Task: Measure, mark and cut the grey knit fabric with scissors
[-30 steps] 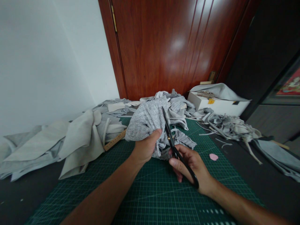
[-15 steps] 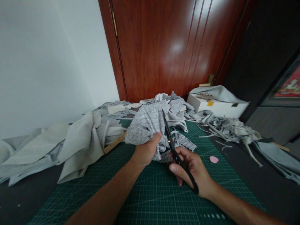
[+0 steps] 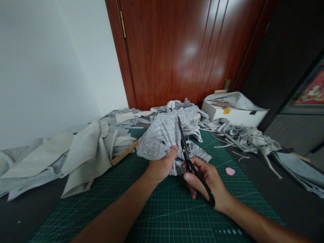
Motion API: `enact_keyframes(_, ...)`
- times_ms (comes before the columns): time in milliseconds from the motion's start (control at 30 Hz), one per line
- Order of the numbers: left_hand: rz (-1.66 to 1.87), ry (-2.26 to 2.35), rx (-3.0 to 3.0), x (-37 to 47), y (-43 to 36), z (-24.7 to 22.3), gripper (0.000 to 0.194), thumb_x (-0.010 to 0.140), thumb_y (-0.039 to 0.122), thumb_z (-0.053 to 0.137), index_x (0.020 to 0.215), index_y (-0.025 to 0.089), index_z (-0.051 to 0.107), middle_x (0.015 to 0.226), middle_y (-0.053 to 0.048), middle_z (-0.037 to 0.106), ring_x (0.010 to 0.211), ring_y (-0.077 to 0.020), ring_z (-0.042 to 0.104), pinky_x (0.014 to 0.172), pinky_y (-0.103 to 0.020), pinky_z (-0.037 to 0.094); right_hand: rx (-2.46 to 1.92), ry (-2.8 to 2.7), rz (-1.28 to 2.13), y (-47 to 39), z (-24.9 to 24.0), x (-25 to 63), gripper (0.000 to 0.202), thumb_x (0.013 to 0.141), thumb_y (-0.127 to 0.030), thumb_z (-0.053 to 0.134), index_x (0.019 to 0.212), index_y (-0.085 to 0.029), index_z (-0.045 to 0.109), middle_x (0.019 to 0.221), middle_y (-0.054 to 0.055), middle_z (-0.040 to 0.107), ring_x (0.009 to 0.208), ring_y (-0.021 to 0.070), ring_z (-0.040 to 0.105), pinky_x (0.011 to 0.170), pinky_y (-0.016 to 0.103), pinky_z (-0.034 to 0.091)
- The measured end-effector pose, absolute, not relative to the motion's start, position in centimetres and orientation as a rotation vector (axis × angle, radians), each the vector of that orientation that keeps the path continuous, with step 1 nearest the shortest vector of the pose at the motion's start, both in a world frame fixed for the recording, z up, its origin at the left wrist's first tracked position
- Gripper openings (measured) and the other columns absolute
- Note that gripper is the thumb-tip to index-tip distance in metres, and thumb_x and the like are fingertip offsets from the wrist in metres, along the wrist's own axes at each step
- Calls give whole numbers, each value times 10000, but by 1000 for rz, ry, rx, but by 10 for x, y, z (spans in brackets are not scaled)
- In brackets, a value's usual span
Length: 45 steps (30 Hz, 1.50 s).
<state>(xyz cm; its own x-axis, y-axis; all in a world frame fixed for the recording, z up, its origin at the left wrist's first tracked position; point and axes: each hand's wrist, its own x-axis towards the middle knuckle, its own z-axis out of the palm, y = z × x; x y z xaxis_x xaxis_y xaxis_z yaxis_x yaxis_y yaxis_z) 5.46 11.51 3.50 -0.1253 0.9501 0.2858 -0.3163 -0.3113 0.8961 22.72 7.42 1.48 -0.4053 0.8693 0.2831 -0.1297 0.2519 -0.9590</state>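
Note:
Bunched grey knit fabric (image 3: 162, 135) is gripped in my left hand (image 3: 163, 165), thumb on top, its folds hiding most of the fingers. My right hand (image 3: 205, 180) is closed round the handles of black scissors (image 3: 186, 153). Their blades point up and away, lying along the right side of the fabric, and look nearly closed. Whether fabric lies between the blades I cannot tell. Part of the knit hangs behind the scissors, above the green cutting mat (image 3: 162, 209).
Grey cloth pieces (image 3: 83, 152) and a wooden ruler (image 3: 125, 153) lie to the left. At the back are more fabric scraps (image 3: 174, 106) and a white box (image 3: 235, 116). Tangled strips (image 3: 250, 136) and a pink piece of chalk (image 3: 230, 171) are on the right.
My left hand and the knit fabric have shifted slightly right and down. The scissors have moved slightly with the fabric; my right hand keeps its grip on them.

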Motion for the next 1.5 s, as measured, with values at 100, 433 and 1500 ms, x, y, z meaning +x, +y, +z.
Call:
enact_keyframes(100,1661,1166,1436,56,112,38,241,785,330,789,1006,259,726,1059,-62,780,1170,-349,658,1202,-520,340,-737,-1600,1299,74,16,227,452,872,-565,781,964,-172,577,553,-84,521,387,66,448,377,176,403)
enact_keyframes(433,1597,1293,1621,58,109,41,223,884,448,637,929,242,709,1030,-87,770,1106,-336,677,1146,-533,402,-810,-1622,1249,74,20,226,450,915,-596,709,974,-172,571,540,-92,501,383,70,449,386,184,406)
enact_keyframes(1500,1321,1361,1839,60,100,44,324,918,505,500,857,248,688,1114,-101,787,1165,-323,687,1154,-508,433,-774,-1496,1243,75,19,225,409,780,-430,890,928,-178,603,539,-84,548,383,80,482,376,175,433)
